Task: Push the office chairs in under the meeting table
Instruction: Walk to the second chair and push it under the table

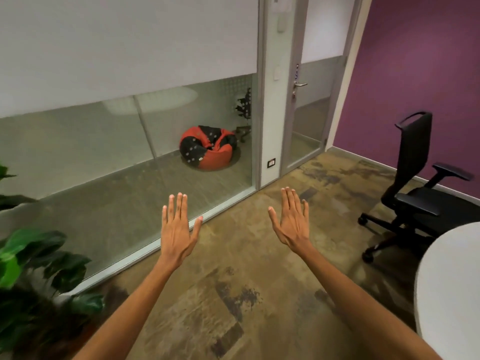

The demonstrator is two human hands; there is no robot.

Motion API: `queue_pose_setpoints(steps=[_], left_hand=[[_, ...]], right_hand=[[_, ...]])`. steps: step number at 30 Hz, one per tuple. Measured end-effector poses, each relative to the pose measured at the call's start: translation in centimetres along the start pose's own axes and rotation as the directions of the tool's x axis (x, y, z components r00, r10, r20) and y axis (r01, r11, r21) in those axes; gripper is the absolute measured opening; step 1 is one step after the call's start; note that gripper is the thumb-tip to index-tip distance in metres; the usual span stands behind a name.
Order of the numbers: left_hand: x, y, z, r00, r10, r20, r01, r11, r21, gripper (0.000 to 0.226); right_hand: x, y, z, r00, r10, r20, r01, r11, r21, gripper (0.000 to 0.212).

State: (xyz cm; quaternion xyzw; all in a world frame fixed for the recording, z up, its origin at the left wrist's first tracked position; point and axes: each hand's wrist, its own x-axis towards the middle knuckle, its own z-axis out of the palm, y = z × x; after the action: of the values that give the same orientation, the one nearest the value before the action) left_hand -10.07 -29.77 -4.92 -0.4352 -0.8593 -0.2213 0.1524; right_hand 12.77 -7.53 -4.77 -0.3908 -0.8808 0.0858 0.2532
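A black office chair (413,178) on castors stands at the right, pulled back from the white round meeting table (452,279), whose edge shows at the lower right. Its seat faces the table and its back is toward the purple wall. My left hand (178,229) and my right hand (292,222) are stretched out in front of me over the carpet, flat, palms down, fingers apart, holding nothing. Both hands are well to the left of the chair and touch nothing.
A glass partition (124,152) runs along the left, with a glass door (309,105) beyond it. A red and black beanbag (209,148) lies behind the glass. A leafy green plant (33,268) fills the lower left corner. Patterned carpet (246,294) lies ahead.
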Motion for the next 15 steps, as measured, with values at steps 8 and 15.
queue_pose_setpoints(steps=[8,15], left_hand=[[16.6,1.2,12.8,0.992,0.101,0.073,-0.097,0.994,-0.058,0.078],[33.6,5.2,20.4,0.989,0.139,0.039,-0.133,0.981,-0.14,0.081]], right_hand=[[14.5,7.2,6.5,0.992,0.12,-0.026,-0.121,0.992,-0.033,0.072],[28.2,13.3,8.2,0.978,0.2,-0.066,-0.205,0.976,-0.076,0.072]])
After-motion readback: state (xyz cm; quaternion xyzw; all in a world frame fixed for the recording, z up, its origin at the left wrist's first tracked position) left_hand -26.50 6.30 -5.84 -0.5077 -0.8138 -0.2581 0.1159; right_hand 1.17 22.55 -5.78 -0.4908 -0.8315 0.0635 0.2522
